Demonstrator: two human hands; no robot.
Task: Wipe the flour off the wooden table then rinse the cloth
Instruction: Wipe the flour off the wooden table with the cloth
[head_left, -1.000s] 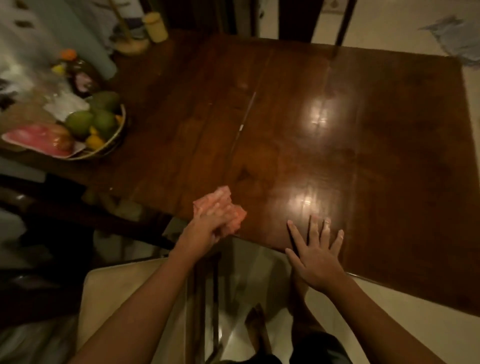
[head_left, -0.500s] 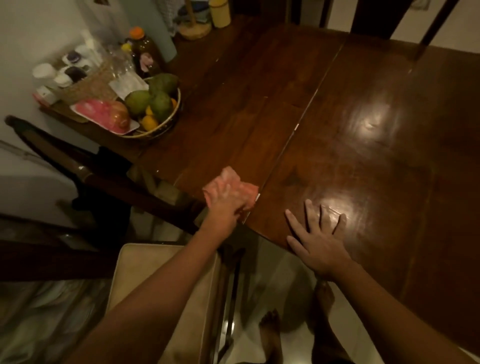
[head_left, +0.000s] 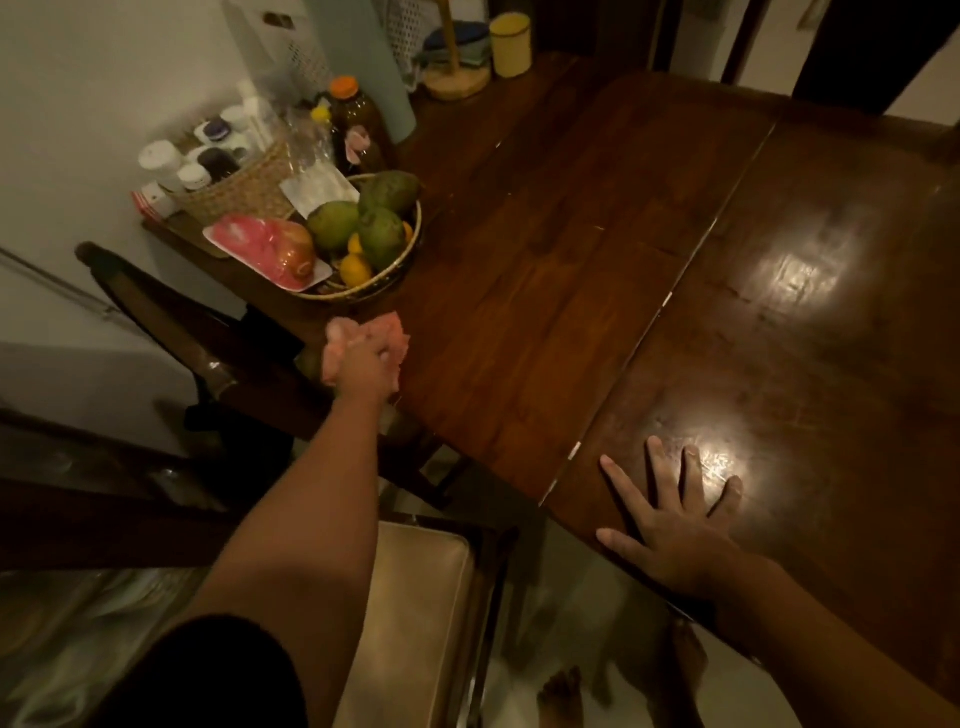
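Observation:
The dark wooden table (head_left: 597, 270) fills the upper right of the head view, shiny with light reflections. My left hand (head_left: 366, 366) is shut on a crumpled pink cloth (head_left: 395, 332), pressing it at the table's near left edge, just in front of the fruit basket. My right hand (head_left: 670, 512) lies flat on the table's near edge with fingers spread, holding nothing. I cannot make out flour on the wood in this dim light.
A woven basket (head_left: 400, 273) of green and yellow fruit and a pink wrapped tray (head_left: 265, 249) sit at the left. Behind them stand a wicker basket of bottles (head_left: 244, 187), a brown bottle (head_left: 358, 124) and a yellow cup (head_left: 511, 44). A cushioned chair (head_left: 415, 623) is below.
My left hand has slid the pink cloth leftward along the table's near edge toward the fruit basket. My right hand has stayed flat on the table. The view has swung left.

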